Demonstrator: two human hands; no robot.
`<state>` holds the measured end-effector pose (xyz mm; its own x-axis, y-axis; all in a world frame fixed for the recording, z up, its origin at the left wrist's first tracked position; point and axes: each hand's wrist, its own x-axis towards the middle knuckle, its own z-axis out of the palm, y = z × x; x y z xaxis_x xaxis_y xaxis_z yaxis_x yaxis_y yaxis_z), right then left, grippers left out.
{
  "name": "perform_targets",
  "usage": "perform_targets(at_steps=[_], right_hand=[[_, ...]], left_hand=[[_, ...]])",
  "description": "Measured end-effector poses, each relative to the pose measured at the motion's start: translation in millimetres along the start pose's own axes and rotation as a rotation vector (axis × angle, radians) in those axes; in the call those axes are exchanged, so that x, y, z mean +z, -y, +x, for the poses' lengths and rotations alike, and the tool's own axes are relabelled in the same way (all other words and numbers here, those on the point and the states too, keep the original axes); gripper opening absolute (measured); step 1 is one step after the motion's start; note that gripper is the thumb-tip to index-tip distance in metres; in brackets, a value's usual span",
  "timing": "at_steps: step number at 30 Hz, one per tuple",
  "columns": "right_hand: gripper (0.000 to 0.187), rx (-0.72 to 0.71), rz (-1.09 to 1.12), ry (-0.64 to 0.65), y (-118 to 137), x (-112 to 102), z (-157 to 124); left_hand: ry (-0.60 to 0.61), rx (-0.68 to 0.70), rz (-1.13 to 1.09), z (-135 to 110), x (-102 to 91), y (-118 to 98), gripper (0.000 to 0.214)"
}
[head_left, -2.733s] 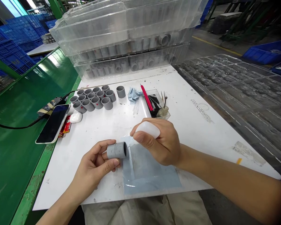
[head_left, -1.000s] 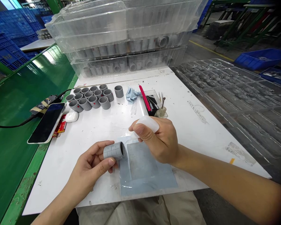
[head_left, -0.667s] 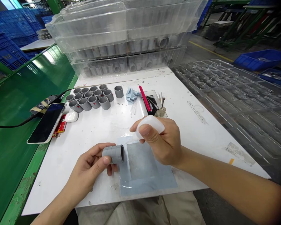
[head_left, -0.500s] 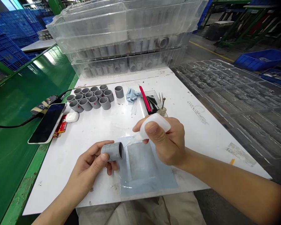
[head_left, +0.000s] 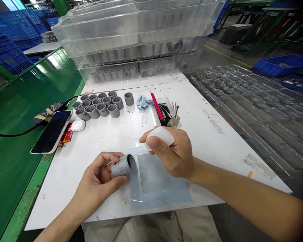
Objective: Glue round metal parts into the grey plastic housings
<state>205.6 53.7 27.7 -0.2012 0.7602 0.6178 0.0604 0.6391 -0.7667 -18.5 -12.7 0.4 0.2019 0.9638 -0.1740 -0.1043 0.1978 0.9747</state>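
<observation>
A grey cylindrical sleeve [head_left: 120, 167] with a small red mark lies tilted in the fingers of my left hand [head_left: 98, 178], its open end facing right. My right hand [head_left: 176, 153] is closed around a white squeeze bottle [head_left: 161, 136]. The bottle's thin clear nozzle points down and left to the rim of the sleeve; whether it touches I cannot tell. Beneath both hands is a light-blue sheet [head_left: 161, 198] with a greyish rectangle on it.
Several grey sleeves [head_left: 102, 109] stand at the back left. Behind them are stacked clear trays [head_left: 138, 70]. A blue cloth [head_left: 142, 102], a red pen-like tool [head_left: 157, 106] and a small glass jar [head_left: 173, 121] lie mid-table. A phone [head_left: 50, 132] rests at the left edge.
The sleeve has turned in my left hand, so its red mark now shows. My right hand has moved left with the bottle, bringing the nozzle to the sleeve's rim.
</observation>
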Motion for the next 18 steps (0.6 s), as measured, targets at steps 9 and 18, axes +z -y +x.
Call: perform_targets(at_steps=[9, 18], right_hand=[[0.056, 0.016, -0.050, 0.000, -1.5, 0.4, -0.4], [0.051, 0.027, -0.056, 0.024, -2.1, -0.3, -1.4]], left_hand=[[0.009, 0.008, -0.010, -0.3, -0.1, 0.9, 0.030], [0.000, 0.012, -0.006, -0.7, 0.8, -0.5, 0.031]])
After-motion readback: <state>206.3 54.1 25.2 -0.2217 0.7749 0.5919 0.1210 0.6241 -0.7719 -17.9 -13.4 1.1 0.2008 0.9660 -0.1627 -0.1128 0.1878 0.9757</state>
